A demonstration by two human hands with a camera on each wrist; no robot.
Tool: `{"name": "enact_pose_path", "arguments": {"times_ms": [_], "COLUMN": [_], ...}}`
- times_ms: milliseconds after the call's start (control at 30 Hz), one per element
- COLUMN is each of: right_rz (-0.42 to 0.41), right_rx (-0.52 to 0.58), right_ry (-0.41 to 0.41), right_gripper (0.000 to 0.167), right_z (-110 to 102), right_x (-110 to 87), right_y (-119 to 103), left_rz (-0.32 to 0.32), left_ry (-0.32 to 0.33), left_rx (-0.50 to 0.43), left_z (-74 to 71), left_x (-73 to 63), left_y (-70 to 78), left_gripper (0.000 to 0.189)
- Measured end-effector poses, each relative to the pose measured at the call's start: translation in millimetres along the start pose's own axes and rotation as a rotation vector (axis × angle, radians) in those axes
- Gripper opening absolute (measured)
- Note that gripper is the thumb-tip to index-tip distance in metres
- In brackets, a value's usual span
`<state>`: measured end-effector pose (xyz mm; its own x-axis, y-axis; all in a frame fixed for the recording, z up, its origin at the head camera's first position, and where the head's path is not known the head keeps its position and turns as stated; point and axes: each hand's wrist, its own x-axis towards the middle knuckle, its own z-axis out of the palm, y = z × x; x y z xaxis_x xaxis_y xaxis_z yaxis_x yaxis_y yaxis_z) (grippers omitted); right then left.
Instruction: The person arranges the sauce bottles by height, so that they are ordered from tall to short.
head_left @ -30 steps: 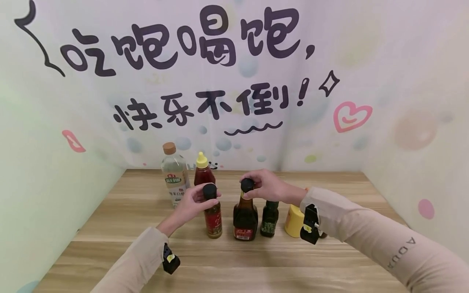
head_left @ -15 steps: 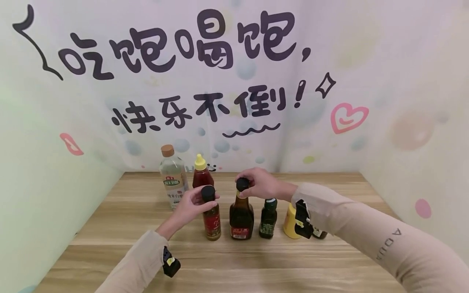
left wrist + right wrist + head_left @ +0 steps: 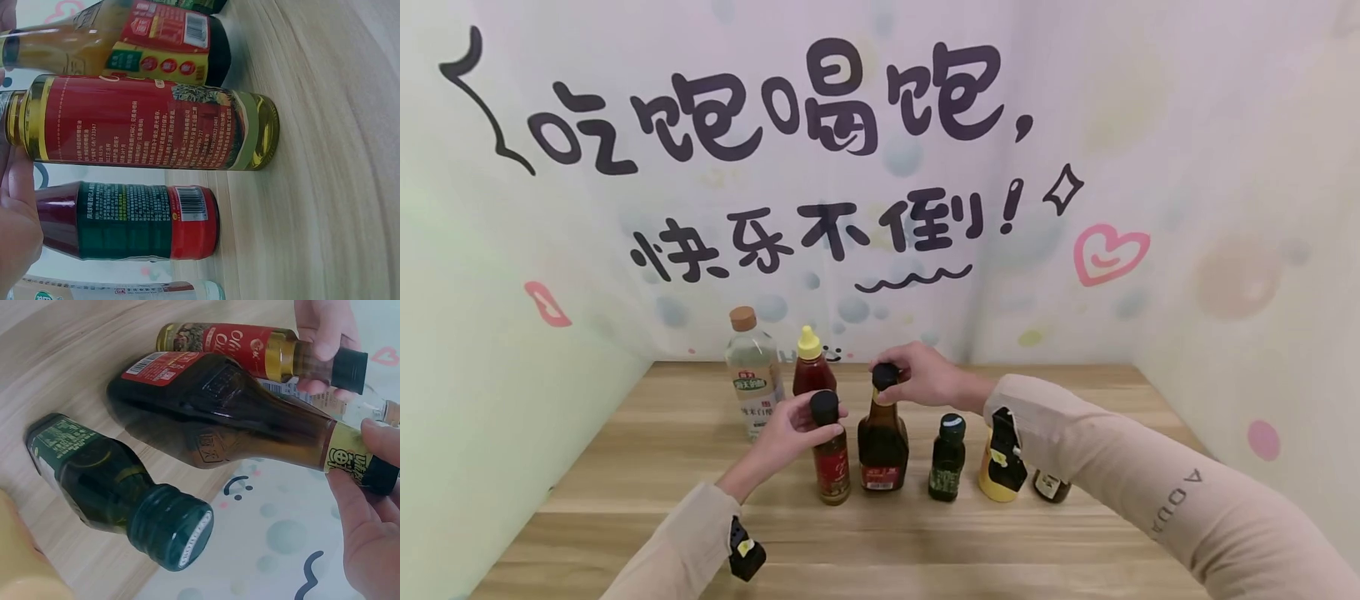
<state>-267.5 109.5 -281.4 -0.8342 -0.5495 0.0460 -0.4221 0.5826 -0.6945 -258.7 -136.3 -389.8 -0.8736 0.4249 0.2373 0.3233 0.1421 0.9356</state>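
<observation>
My left hand (image 3: pixel 790 429) grips the neck of an olive oil bottle (image 3: pixel 832 477), which stands upright and has a black cap and red label. Just to its right, my right hand (image 3: pixel 925 377) holds a brown glass sauce bottle (image 3: pixel 882 454) by the neck below its black cap. In the right wrist view, the thumb and fingers wrap the yellow neck band of that sauce bottle (image 3: pixel 181 406). The two bottles stand close together; whether they touch, I cannot tell. Behind the olive oil is a red sauce squeeze bottle (image 3: pixel 811 375) with a yellow cap, partly hidden.
A clear white vinegar bottle (image 3: pixel 752 375) stands at the back left. Right of the sauce bottle are a small dark green bottle (image 3: pixel 947 467), a yellow container (image 3: pixel 997 487) and a small dark bottle (image 3: pixel 1051 487), partly behind my right arm. All are on a wooden table (image 3: pixel 880 550).
My right hand has moved the brown sauce bottle leftward, nearer the olive oil bottle, widening the gap to the green bottle. My left hand keeps its grip. The head view has tilted slightly upward.
</observation>
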Motion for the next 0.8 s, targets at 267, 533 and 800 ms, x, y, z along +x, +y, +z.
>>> {"name": "enact_pose_path", "arguments": {"times_ms": [267,533,800], "right_rz": [0.016,-0.009,0.0], "right_rx": [-0.007,-0.047,-0.048], "right_ry": [0.013,0.024,0.063], "right_gripper": [0.035,0.032,0.036], "right_z": [-9,-10,-10], "right_x": [13.3,31.8,50.4], "right_y": [-5,-5,-2], "left_rz": [0.021,0.013,0.024], "left_ry": [0.01,0.017,0.014], "left_rx": [0.0,-0.005,-0.007], "left_z": [3.0,1.4,1.3], "left_x": [3.4,-2.4,-3.1], "left_y": [-0.9,-4.6,-3.8], "left_gripper": [0.037,0.038,0.038]}}
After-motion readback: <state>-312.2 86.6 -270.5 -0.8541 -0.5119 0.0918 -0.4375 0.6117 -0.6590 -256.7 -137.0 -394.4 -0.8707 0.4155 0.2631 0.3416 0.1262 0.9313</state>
